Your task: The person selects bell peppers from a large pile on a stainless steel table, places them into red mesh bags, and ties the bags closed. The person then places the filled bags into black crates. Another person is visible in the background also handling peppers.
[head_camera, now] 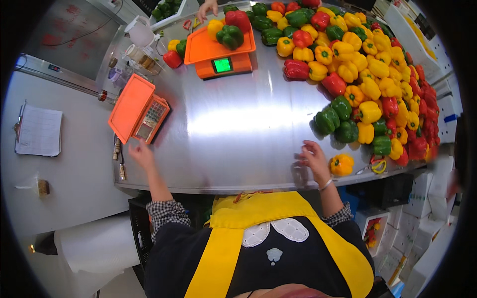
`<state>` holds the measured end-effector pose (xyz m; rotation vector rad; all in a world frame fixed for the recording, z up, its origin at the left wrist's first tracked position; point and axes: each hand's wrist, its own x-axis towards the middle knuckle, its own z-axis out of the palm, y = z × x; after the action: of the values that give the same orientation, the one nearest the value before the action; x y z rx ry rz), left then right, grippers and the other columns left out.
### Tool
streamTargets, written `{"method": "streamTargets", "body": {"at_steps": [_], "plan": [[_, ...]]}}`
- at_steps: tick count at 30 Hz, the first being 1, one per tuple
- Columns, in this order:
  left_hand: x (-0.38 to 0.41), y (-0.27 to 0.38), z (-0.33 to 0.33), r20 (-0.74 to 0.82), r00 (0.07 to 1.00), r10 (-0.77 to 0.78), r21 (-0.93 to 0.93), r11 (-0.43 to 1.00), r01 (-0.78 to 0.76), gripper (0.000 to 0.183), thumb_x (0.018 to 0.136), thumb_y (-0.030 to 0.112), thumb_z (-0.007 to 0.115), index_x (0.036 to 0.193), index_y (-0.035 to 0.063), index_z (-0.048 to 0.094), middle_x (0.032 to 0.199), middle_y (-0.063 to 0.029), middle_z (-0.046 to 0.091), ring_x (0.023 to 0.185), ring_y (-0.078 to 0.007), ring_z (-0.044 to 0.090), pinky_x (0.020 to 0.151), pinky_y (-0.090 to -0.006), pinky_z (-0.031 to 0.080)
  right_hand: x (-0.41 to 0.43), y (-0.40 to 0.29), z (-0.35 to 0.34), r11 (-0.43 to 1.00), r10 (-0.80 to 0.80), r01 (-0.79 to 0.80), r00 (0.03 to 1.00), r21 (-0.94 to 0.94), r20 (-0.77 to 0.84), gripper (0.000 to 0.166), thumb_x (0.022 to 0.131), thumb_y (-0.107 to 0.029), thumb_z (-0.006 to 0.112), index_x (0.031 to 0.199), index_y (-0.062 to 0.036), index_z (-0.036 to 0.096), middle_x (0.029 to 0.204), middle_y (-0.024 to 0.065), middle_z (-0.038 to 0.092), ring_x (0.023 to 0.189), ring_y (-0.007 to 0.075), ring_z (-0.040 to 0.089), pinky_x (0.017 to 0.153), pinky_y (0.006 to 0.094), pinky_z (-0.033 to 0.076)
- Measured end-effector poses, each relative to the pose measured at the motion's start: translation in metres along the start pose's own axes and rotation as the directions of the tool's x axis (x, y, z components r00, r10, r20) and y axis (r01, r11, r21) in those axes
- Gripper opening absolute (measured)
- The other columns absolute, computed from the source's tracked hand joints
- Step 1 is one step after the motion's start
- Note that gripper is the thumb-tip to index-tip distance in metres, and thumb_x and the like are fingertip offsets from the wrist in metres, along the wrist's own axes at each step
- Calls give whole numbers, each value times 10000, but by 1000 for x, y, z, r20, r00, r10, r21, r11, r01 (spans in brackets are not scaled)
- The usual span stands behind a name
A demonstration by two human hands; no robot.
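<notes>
My left hand (pixel 142 156) is at the near end of an orange weighing scale (pixel 132 108), fingers partly curled and somewhat blurred. A finger reaches the scale's near edge; whether it touches cannot be told. This scale's tray is bare and its display looks dark. Over the steel table (pixel 238 152), my right hand (pixel 315 161) has its fingers apart and holds nothing. Just to its right sits a single yellow bell pepper (pixel 341 165). Several green bell peppers (pixel 327 120) lie beyond that hand, at the edge of a large heap of yellow, red and green peppers (pixel 357 70).
A second orange scale (pixel 223 67) with a lit green display bears three peppers. Another person's hand (pixel 207 10) is behind it. Scissors (pixel 372 166) lie at the near right. Wooden-handled tools (pixel 122 169), jars (pixel 139 56) and a clipboard (pixel 39 130) are at left.
</notes>
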<state>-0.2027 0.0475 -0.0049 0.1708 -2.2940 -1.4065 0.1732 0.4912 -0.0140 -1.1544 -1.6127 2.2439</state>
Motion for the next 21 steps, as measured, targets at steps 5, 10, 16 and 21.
{"method": "streamTargets", "body": {"at_steps": [5, 10, 16, 21], "plan": [[-6, 152, 114, 251, 948, 197, -45, 980, -192, 887, 775, 303, 744, 1412, -26, 221, 1313, -221, 363, 1180, -318, 418, 987, -395, 376, 38, -82, -28, 973, -160, 186, 971, 140, -175, 428, 914, -227, 581, 1299, -110, 434, 1191, 78, 505, 987, 161, 552, 758, 290, 529], [10, 176, 207, 480, 684, 549, -56, 797, -601, 1230, 560, 360, 867, 1442, -15, 96, 1429, -261, 208, 1313, -403, 261, 1090, -457, 244, 125, -164, 13, 923, -363, 370, 929, 111, -74, 542, 931, -313, 549, 1388, -109, 343, 1342, 157, 415, 1154, 260, 514, 840, 344, 533], [-10, 187, 285, 605, 573, 553, -191, 800, -569, 1190, 572, 362, 856, 1441, 10, 125, 1479, -206, 171, 1368, -383, 173, 1116, -464, 196, 235, -214, 72, 932, -355, 358, 933, 47, -63, 493, 899, -285, 605, 1324, -101, 437, 1257, 137, 494, 1107, 252, 526, 863, 352, 491], [3, 136, 272, 541, 607, 582, -186, 787, -589, 1026, 622, 261, 838, 1420, 18, 240, 1419, -203, 251, 1332, -375, 244, 1092, -452, 255, 281, -205, 70, 95, -531, 488, 762, -868, 371, 586, 692, -231, 753, 1213, -71, 538, 1097, 168, 596, 1010, 331, 573, 900, 371, 466]]}}
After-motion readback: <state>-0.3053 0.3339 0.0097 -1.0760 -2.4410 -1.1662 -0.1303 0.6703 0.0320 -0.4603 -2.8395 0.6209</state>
